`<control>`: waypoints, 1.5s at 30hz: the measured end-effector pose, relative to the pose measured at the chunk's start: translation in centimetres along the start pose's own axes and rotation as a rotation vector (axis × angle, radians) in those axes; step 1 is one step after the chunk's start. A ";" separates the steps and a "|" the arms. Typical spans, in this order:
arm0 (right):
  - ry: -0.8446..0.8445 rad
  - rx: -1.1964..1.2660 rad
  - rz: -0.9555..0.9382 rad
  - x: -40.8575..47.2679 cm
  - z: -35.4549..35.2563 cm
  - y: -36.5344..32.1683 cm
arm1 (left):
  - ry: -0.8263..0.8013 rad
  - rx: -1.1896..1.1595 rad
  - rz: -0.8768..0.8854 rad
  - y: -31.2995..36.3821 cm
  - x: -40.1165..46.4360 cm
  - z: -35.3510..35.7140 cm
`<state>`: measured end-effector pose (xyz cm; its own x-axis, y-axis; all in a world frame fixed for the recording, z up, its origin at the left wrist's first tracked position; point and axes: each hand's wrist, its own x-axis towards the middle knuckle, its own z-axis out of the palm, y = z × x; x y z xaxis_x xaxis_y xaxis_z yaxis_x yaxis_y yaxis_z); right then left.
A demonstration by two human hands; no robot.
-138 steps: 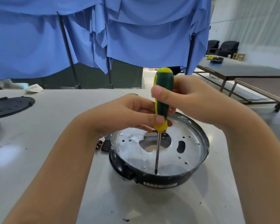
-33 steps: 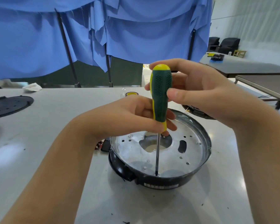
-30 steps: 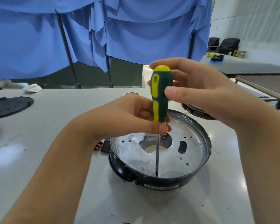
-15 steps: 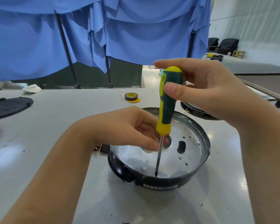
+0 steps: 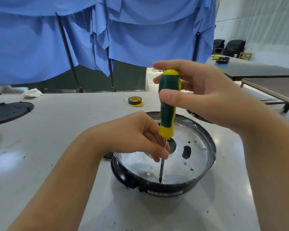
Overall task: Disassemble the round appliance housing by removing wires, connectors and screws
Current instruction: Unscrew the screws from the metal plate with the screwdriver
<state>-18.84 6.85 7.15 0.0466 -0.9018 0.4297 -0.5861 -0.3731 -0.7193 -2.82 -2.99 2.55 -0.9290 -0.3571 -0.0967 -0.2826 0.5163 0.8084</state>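
The round appliance housing (image 5: 202, 177) sits on the grey table in front of me, black outside with a silver metal plate full of holes inside. A green and yellow screwdriver (image 5: 168, 112) stands nearly upright in it, its tip on a screw at the plate's near edge. My right hand (image 5: 207, 95) grips the top of the handle between thumb and fingers. My left hand (image 5: 137, 135) pinches the metal shaft just below the handle, low over the plate.
A roll of yellow and black tape (image 5: 135, 100) lies behind the housing. A black perforated disc (image 5: 8, 111) rests at the far left. Another dark part (image 5: 198, 117) lies behind my right hand. Blue cloth hangs beyond the table; other tables (image 5: 257, 70) stand at right.
My left hand has slid down from the handle to the shaft. The right hand has shifted its hold on the handle top, and the screwdriver has tilted slightly, its tip staying on the same spot.
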 end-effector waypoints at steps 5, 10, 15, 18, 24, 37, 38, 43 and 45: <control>0.077 -0.165 -0.002 0.2 0.7 -0.2 | 0.047 0.039 -0.012 0.3 0.2 0.2; 0.129 -0.270 0.013 0.2 0.4 -0.2 | 0.048 0.060 -0.032 0.3 0.3 0.3; 0.130 -0.298 0.019 0.0 -0.2 -0.3 | -0.018 -0.008 -0.041 0.2 0.0 0.1; 0.061 -0.140 -0.006 -0.1 -0.3 -0.2 | -0.077 -0.047 -0.035 0.2 -0.2 0.0; -0.060 0.097 -0.028 -0.4 -0.5 -0.4 | -0.091 -0.033 -0.020 0.0 -0.2 0.0; 0.023 -0.154 0.003 0.1 0.3 -0.4 | 0.024 0.079 -0.018 0.2 0.4 0.4; 0.026 -0.153 0.008 0.1 0.2 -0.4 | 0.011 0.077 -0.023 0.1 0.4 0.4; -0.039 -0.028 0.007 -0.2 -0.4 0.0 | -0.105 0.033 -0.043 0.1 -0.1 0.1; -0.081 0.042 0.012 -0.3 -0.5 -0.1 | -0.113 0.037 -0.036 0.0 -0.1 0.0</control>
<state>-19.25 7.26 7.35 0.1055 -0.9204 0.3765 -0.5526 -0.3690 -0.7473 -2.76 -2.91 2.57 -0.9383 -0.2874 -0.1921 -0.3234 0.5339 0.7813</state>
